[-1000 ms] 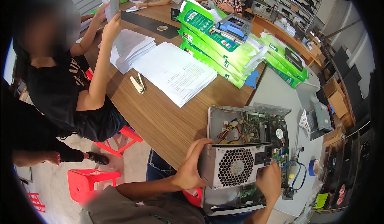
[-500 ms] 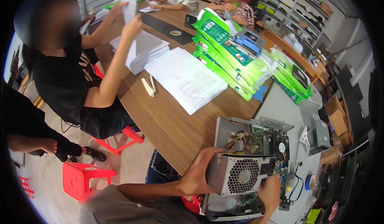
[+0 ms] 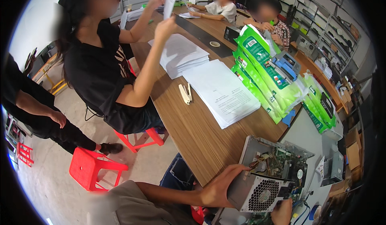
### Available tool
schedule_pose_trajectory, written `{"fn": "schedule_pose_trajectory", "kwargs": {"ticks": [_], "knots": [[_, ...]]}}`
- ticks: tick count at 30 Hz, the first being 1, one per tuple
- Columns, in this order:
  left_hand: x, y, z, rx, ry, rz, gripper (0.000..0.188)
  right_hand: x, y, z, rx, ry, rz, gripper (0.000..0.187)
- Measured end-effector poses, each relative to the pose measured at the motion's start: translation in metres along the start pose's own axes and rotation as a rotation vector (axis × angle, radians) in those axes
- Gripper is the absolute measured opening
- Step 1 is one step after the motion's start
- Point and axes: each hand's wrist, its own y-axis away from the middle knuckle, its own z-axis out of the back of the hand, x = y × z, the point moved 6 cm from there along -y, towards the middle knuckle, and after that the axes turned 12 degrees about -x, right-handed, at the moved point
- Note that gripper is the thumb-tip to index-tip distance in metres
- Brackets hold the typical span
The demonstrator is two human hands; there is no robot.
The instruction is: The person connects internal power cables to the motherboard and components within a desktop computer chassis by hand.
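A grey metal computer power supply (image 3: 263, 193) with a honeycomb fan grille is held tilted over an open computer case (image 3: 251, 148). My left hand (image 3: 221, 187) grips its left side, fingers along the top edge. At its lower right corner, below the power socket, is my right hand (image 3: 282, 212), closed against the metal; its lower part is cut off by the frame edge. Bundled wires (image 3: 261, 160) and a green circuit board (image 3: 284, 164) show inside the case behind the power supply.
On the wooden table (image 3: 177, 124) are a stapler (image 3: 185, 93), stacked papers (image 3: 223, 94) and green paper packs (image 3: 257, 72). Blue cables (image 3: 303, 213) lie at right. A person in black (image 3: 102, 64) holds sheets at left, near a red stool (image 3: 94, 166). Others sit farther back.
The view has swung left, so the table and case appear farther right and lower. Both hands keep hold of the power supply over the case.
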Motion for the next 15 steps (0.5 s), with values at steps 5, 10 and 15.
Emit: {"fn": "schedule_pose_trajectory", "kwargs": {"ticks": [5, 10, 15], "knots": [[0.001, 0.001, 0.001, 0.010, 0.006, 0.008, 0.101, -0.004, 0.002, -0.008, 0.142, 0.163, -0.089, 0.021], [0.003, 0.000, 0.000, 0.009, 0.005, -0.012, 0.101, -0.003, 0.002, -0.002, -0.009, 0.050, 0.024, 0.030], [-0.001, -0.003, -0.001, 0.008, 0.032, 0.003, 0.101, -0.011, -0.003, 0.001, 0.138, 0.135, -0.031, 0.033]]}}
